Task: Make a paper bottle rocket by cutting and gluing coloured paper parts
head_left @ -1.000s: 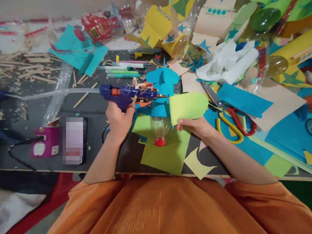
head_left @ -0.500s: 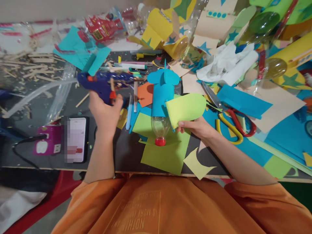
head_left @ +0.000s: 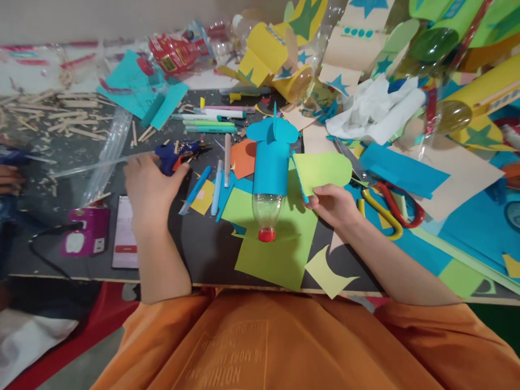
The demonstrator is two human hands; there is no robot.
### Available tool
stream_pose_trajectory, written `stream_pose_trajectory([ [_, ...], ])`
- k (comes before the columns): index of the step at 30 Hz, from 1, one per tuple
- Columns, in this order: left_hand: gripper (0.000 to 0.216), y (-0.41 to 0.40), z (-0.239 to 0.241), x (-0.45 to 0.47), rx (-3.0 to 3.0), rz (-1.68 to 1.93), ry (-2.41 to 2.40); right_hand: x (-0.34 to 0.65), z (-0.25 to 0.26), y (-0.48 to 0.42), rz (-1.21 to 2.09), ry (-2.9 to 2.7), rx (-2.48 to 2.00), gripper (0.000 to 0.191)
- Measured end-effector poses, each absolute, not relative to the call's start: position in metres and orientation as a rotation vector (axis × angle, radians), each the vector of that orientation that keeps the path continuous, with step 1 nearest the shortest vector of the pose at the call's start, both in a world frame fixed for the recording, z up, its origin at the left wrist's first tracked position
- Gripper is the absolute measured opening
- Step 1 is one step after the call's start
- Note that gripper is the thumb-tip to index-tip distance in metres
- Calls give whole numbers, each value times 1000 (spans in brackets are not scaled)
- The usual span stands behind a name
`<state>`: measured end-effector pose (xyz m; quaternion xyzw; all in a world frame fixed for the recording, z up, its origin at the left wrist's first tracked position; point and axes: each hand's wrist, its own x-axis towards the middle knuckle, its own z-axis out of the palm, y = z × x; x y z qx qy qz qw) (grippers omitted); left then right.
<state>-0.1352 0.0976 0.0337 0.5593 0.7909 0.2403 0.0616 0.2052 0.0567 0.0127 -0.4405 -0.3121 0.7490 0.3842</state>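
Note:
My left hand [head_left: 151,184] is curled about the handle of a dark blue glue gun [head_left: 173,154], low at the table, nozzle pointing right. Its thumb lies beside the orange trigger; the other fingers are partly hidden. In my right hand [head_left: 335,205], thumb and fingers pinch a light green paper piece [head_left: 325,170] with a rounded end and a blue strip along its straight edge. Between my hands a plastic bottle [head_left: 268,208] stands cap end nearest me. Blue paper [head_left: 270,165] wraps its body, with blue fins at the far end. Its cap [head_left: 266,234] is red.
Yellow-and-red-handled scissors [head_left: 390,211] lie right of my right hand. Markers [head_left: 211,122], green paper sheets [head_left: 272,260] and wooden sticks [head_left: 77,116] spread over the table. A phone [head_left: 124,233] and purple box [head_left: 85,230] sit left. Another person's hand [head_left: 10,179] shows at the left edge.
My left hand has moved left and lowered the glue gun toward the table. My right hand has shifted the green paper piece slightly right, away from the bottle.

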Motion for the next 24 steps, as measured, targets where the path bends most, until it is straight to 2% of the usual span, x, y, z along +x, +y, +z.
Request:
stream_pose_trajectory([
  [3,29,96,34,-116,1811,946,2257,205,13,58,1879,-745,-1120,27],
  [5,26,91,32,-92,1837,1008,1956,203,14,57,1854,-727,-1131,26],
  [9,43,75,26,-46,1914,877,1550,198,16,55,1747,-744,-1188,19],
  [14,59,64,16,-32,1871,786,1433,195,17,54,1693,-821,-1232,21],
  [24,55,59,14,-31,1934,677,1332,194,18,57,1612,-796,-1296,18],
])
